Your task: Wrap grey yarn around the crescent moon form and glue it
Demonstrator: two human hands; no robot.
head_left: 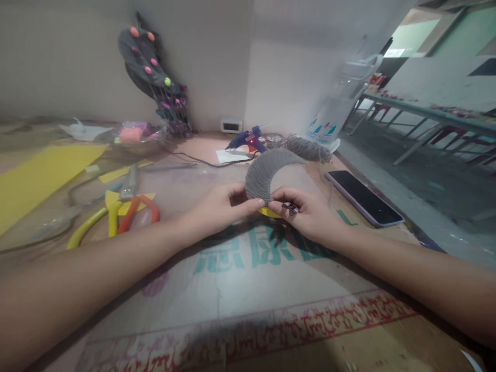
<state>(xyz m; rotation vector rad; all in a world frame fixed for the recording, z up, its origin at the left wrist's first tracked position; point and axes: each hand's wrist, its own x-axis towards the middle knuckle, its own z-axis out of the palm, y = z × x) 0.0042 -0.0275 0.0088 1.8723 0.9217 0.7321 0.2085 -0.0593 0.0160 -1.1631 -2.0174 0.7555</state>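
Observation:
A crescent wrapped in grey yarn (260, 173) is held up above the table, its thin tip pointing to the right. At its lower end a strip of bare yellow card (271, 212) shows below the yarn. My left hand (232, 204) grips the crescent's lower left side, thumb in front. Closed on the same lower end, my right hand (300, 209) pinches near the yarn's edge. A small dark patterned thing (290, 207) shows by its fingers, too small to make out. A grey yarn bundle (308, 148) lies behind the crescent.
A blue glue gun (248, 138) rests on white paper at the back. Scissors with yellow and orange handles (116, 214) and yellow sheets (39, 175) lie left. A phone (364, 198) lies right, before a clear jug (335, 106). A decorated grey crescent (141, 62) leans against the wall.

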